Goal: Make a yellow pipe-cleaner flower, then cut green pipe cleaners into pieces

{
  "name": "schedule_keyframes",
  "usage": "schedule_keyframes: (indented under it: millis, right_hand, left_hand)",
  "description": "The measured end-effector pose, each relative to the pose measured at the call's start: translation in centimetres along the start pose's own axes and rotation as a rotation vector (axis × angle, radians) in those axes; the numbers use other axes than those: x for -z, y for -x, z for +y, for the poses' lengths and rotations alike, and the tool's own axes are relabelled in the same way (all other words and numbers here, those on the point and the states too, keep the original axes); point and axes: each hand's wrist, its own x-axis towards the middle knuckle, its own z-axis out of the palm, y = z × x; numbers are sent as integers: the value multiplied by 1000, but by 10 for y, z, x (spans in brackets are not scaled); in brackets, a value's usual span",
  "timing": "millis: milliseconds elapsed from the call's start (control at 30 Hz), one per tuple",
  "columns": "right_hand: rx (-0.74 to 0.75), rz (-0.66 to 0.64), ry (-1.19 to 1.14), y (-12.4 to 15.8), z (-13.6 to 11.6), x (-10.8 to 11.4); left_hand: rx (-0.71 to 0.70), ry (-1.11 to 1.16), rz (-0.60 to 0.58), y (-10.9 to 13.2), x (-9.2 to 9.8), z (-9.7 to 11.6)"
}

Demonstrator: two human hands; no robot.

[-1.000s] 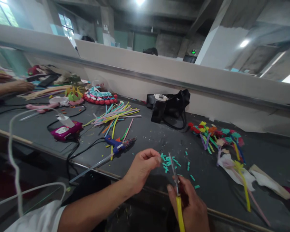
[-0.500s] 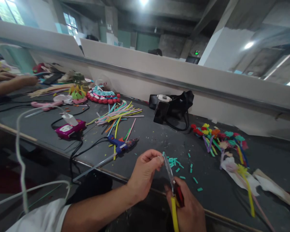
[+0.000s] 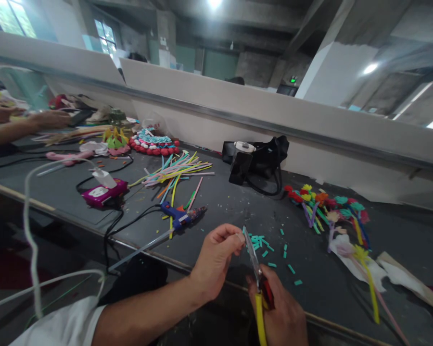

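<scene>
"What's in the hands on your feed?"
"My right hand (image 3: 282, 307) is clenched round the handles of the scissors (image 3: 258, 276). My left hand (image 3: 216, 257) has thumb and fingers pinched together by the blade tips — whether they grip anything, I can't tell."
"And the green bits (image 3: 261, 240)?"
"Scattered on the table (image 3: 324, 283), just right of the scissors."
"Farther out?"
"Left of the scissors, a glue gun (image 3: 175, 215); past that, coloured strips (image 3: 180, 171). Straight beyond the scissors — a black bag (image 3: 269, 154)."
</scene>
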Motion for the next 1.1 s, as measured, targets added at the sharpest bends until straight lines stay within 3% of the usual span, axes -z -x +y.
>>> schedule_keyframes:
  millis: [300,433,633,733,967,1067,1100]
  right_hand:
    - [-40,52,-124,-4,-5,2]
    - [-100,114,-190,-10,-5,11]
    - [-242,128,-243,-14,7,25]
    - [-338,116,-293,-12,12,29]
    - [-424,96,-412,-16,23,30]
    - [-500,84,-549,-21,25,30]
    - [-534,82,-610,-23,25,31]
  left_hand:
    - [-47,-135,-18,-5,5,-1]
    - [-150,-544,-44,-24,17,5]
    - [-466,-1317,-145,-50,37,6]
    - [-506,-1555,-189,-55,42,-2]
    - [-514,-1578,-171,-60,40,-4]
    - [-577,-1465,-102,-44,33,11]
    - [-603,-1332,-53,-33,30,17]
